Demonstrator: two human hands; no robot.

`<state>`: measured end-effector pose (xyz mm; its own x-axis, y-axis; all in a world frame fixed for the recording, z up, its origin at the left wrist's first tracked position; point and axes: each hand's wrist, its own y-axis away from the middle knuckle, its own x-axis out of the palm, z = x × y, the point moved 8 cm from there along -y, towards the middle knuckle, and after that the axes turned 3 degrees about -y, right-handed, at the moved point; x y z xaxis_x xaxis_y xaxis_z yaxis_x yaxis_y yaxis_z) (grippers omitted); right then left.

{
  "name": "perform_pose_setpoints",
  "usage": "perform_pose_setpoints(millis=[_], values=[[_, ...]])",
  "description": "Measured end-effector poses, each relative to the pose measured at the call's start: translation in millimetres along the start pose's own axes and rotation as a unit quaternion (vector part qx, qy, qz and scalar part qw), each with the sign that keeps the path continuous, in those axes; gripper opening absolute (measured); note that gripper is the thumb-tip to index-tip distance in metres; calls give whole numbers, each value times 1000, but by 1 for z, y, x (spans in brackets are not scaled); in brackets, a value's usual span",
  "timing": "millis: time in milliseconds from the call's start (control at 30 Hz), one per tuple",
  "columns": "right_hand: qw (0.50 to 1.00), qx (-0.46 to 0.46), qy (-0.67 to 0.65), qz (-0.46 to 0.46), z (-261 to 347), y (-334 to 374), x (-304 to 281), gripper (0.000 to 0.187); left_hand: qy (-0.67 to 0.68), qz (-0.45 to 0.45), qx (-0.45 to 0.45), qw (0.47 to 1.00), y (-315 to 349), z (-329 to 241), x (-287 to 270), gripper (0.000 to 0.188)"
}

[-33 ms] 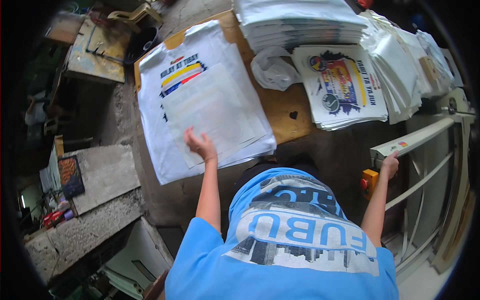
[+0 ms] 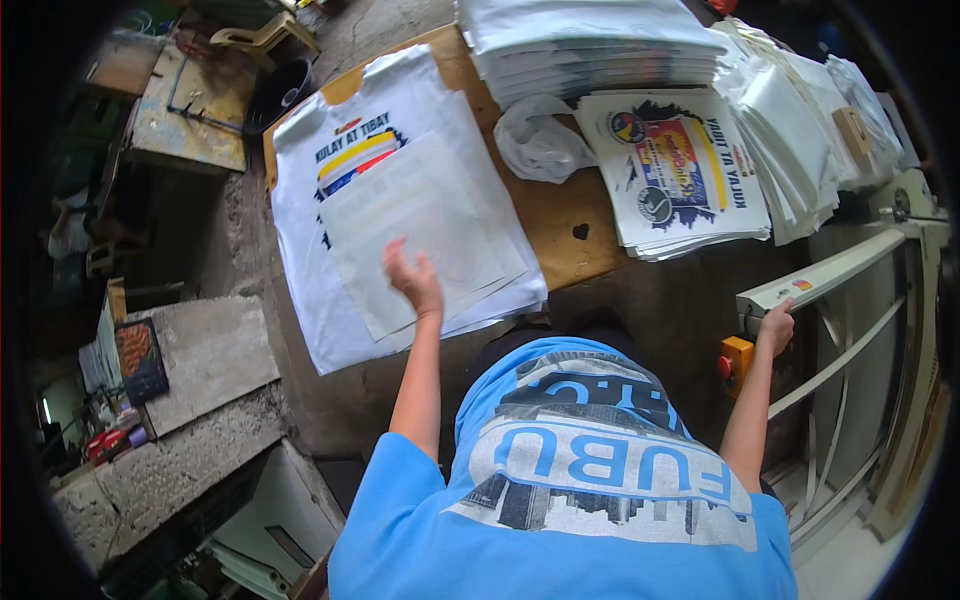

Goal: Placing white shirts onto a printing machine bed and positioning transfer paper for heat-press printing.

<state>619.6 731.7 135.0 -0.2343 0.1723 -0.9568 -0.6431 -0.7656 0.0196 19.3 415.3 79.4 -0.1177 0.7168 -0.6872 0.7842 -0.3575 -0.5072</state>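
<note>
My left hand (image 2: 412, 283) is raised over the translucent sheets (image 2: 370, 235), its fingers apart and slightly blurred, holding nothing. The loosely overlapping sheets cover part of a print on a white shirt (image 2: 300, 290), which lies flat on a stack of white fabric at the table's left. At the right, my right hand (image 2: 776, 328) is closed around the near end of a pale metal bar (image 2: 840, 268) on a machine frame. Just below that hand sits a yellow box with a red button (image 2: 736, 364).
On the wooden table (image 2: 565, 225) are a stack of printed sheets (image 2: 640, 205), a crumpled white plastic bag (image 2: 540, 145) and a tall white pile (image 2: 590, 50). More white bundles (image 2: 780, 130) lie at the far right. A concrete ledge (image 2: 205, 350) runs along the left.
My left hand has shifted slightly to the right over the sheets. The whole view has moved a little; my right hand keeps its grip on the bar.
</note>
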Motion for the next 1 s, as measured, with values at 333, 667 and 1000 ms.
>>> perform_pose_setpoints(millis=[333, 667, 1000], values=[[1000, -10, -8, 14, 9, 9, -11, 65, 137, 333, 402, 842, 121, -316, 151, 54], [1000, -13, -19, 12, 8, 2, -14, 62, 78, 533, 348, 767, 156, -329, 169, 15], [999, -23, -22, 16, 15, 10, -16, 62, 243, 573, 41, 782, 87, -315, 193, 25]])
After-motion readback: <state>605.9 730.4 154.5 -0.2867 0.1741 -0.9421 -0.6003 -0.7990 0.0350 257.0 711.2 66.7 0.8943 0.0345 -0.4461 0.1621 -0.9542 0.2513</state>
